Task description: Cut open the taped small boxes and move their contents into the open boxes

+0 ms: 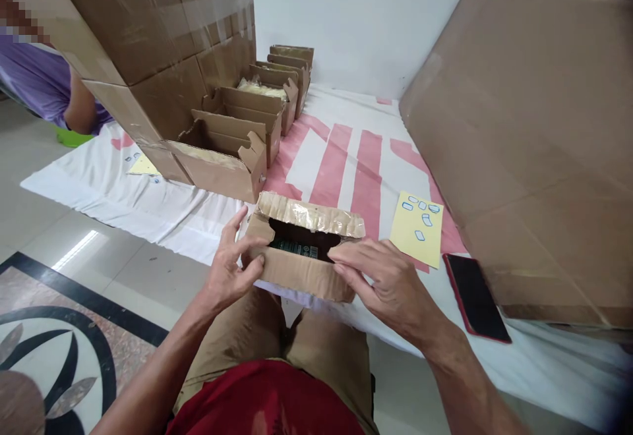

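A small cardboard box (297,273) is at the near edge of the cloth-covered table, just above my lap. Its taped lid flap (311,216) stands partly raised, leaving a dark gap along the front. Inside lies a dark green item (297,248) with pale printed marks; its kind I cannot make out. My left hand (235,260) grips the box's left end, thumb against the front corner and index finger along the side flap. At the right front corner, my right hand (378,270) pinches the cardboard, its fingertips partly hidden at the opening.
Several open cardboard boxes (222,165) form a row at the back left, beside a tall carton wall (163,39). A yellow paper (418,227) with blue drawings and a phone (477,298) lie to the right, near a large cardboard panel (534,138). Another person's purple sleeve (34,82) shows far left.
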`<state>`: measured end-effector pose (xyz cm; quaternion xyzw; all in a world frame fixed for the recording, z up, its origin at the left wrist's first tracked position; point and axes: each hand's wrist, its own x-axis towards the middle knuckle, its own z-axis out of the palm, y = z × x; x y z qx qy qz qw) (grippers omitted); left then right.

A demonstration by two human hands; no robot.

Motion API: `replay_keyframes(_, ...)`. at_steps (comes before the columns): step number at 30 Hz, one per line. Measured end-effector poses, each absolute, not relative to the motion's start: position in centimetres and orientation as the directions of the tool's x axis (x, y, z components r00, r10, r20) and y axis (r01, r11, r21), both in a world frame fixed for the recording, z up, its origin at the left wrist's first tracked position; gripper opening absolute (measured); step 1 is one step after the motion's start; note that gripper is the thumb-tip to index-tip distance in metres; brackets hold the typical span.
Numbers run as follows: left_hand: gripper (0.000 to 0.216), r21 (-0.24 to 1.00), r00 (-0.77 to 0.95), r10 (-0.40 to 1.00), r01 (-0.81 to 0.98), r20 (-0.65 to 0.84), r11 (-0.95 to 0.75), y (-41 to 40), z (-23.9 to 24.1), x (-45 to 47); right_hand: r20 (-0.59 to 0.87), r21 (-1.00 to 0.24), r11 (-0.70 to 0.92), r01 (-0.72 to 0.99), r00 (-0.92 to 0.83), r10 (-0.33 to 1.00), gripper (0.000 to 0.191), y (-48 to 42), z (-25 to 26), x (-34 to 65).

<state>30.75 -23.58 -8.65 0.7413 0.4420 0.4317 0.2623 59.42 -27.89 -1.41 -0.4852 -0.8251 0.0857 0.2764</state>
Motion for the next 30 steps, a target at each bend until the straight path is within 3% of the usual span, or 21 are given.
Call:
replay_keyframes(3,0.033,0.548,0.354,0.783,0.568,0.511,-0.614,-24.0,-8.0,31.4,0.173,-0.317,0.578,0.752,-0.553,0.815,0.033,-25.6,-0.3,57.2)
replay_keyframes(6,0.025,0.443,0.417,0.744,0.612,0.523,-0.655,-23.8,-7.2,31.7,-0.109,-0.215,0.566,0.796,-0.595,0.796,0.036,-24.3,0.1,55.4)
replay_keyframes(8,0.023,0.405,0.409,0.734,0.638,0.542,-0.654,-23.5,-7.0,31.9,-0.154,-0.123,0.489,0.864,-0.503,0.850,0.041,-24.2,0.1,54.8)
replay_keyframes(10,0.027,0.386,0.366,0.745,0.680,0.558,-0.623,-23.3,-7.0,32.3,-0.075,-0.056,0.370,0.927,-0.373,0.925,0.054,-24.2,0.3,54.7)
replay_keyframes(13,0.025,0.403,0.272,0.792,0.744,0.546,-0.533,-23.4,-7.6,32.9,-0.032,-0.063,0.289,0.955,-0.291,0.956,0.061,-23.7,0.5,55.5)
replay_keyframes(17,0.043,0.487,0.193,0.854,0.751,0.484,-0.446,-24.1,-8.6,33.2,-0.387,-0.178,0.420,0.890,-0.456,0.802,0.046,-21.2,0.8,56.1)
replay_keyframes(21,0.054,0.559,0.156,0.879,0.718,0.451,-0.415,-24.3,-9.4,33.4,-0.622,-0.107,0.450,0.887,-0.413,0.665,0.038,-18.4,-0.1,54.4)
replay_keyframes(25,0.056,0.594,0.148,0.886,0.692,0.439,-0.410,-23.8,-9.9,33.7,-0.637,-0.078,0.472,0.878,-0.408,0.654,0.030,-17.1,-2.6,52.4)
replay_keyframes(30,0.055,0.620,0.131,0.887,0.671,0.442,-0.408,-23.3,-10.1,34.0,-0.602,-0.202,0.452,0.869,-0.474,0.643,0.028,-16.7,-5.0,53.0)
